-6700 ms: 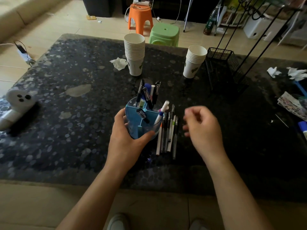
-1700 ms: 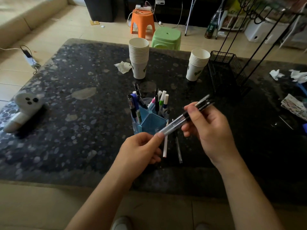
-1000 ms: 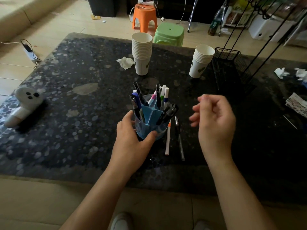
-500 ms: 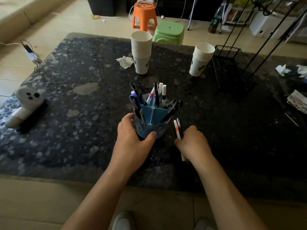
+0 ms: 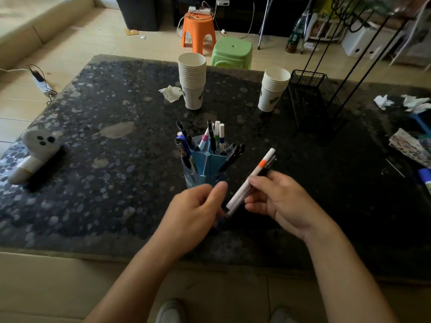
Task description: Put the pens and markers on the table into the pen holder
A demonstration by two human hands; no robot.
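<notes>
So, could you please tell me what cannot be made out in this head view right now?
- Head view: the dark pen lies behind the white marker with the orange band; the right hand covers its lower part.
- Whether the left hand touches the markers' lower tips: its fingers hide the contact.
- The blue pen holder: its base sits behind the left hand.
- Print on the paper at the right edge: too small, and cut off.

The right hand [image 5: 283, 201] lifted the last two pens [image 5: 250, 183] off the table [image 5: 93, 159], tips angled toward one o'clock. The left hand [image 5: 196, 209] released the pen holder [image 5: 206, 166] and met their lower ends.
</notes>
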